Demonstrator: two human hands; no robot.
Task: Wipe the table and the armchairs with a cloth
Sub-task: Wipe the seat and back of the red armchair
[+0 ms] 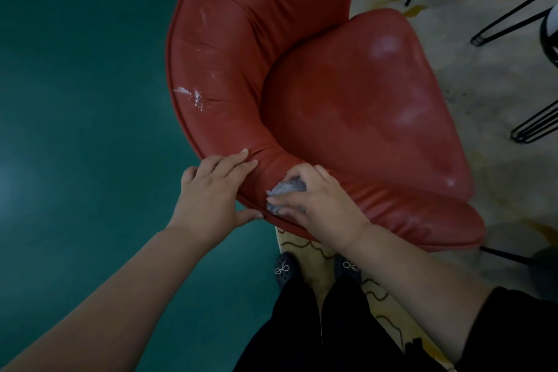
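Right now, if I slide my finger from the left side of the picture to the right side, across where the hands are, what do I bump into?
Green floor → left hand → grey cloth → right hand → red armchair → patterned rug.

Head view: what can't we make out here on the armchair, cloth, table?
- Table: only black hairpin legs show; the frame's top and right edges cut off the rest.
- Grey cloth: mostly covered by the right hand, size unclear.
- Red armchair: backrest top cut by the upper edge; legs hidden under the seat.
- Left hand: palm side hidden against the backrest rim.
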